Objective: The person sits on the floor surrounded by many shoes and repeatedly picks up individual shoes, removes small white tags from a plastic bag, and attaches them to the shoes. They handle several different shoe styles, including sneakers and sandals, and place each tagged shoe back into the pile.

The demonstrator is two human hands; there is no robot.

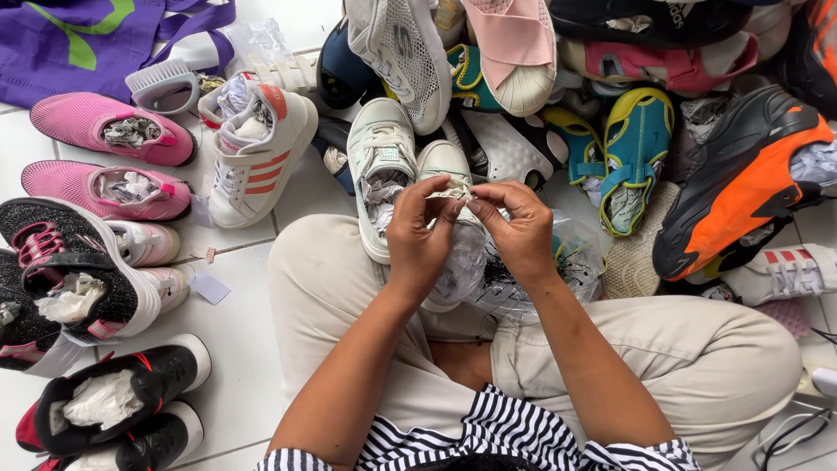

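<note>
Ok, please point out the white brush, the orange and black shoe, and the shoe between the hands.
white brush [161, 85], head view, bristle block.
orange and black shoe [741, 187], head view, orange side.
pale shoe between the hands [443, 161], head view, toe.

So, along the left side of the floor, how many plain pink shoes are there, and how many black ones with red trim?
Pink shoes: 2
Black shoes with red trim: 2
Total: 4

The sneaker [381, 174] by her hands was pale mint and white. Two shoes [105, 157] were bright pink, the high-top [257, 153] white with orange stripes, one trainer [741, 187] grey and orange, the bag [83, 39] purple, her shirt [506, 432] black-and-white striped.
</note>
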